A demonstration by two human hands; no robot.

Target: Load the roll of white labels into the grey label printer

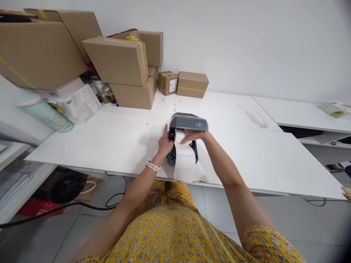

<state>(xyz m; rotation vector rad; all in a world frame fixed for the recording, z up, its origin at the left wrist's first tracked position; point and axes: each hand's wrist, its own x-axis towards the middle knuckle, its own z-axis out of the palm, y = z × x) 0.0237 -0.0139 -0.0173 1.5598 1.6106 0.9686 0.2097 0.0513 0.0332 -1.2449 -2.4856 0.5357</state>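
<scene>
A dark grey label printer point(189, 121) stands on the white table with its lid raised. Inside it sits a white paper roll point(179, 136), and a wide paper strip point(185, 164) runs from it over the table's front edge. My left hand point(165, 144) grips the printer's left side, thumb at the inner edge and a finger pointing up along the housing. Under the lid, my right hand point(193, 135) has its fingers closed around the roll from the right; the lid partly hides them.
Cardboard boxes point(117, 62) are stacked at the back left, with two smaller boxes point(192, 84) by the wall. A mint green tumbler point(45, 113) leans at the left beside a white carton point(79, 104). Black cables point(90, 205) hang below the table point(123, 146).
</scene>
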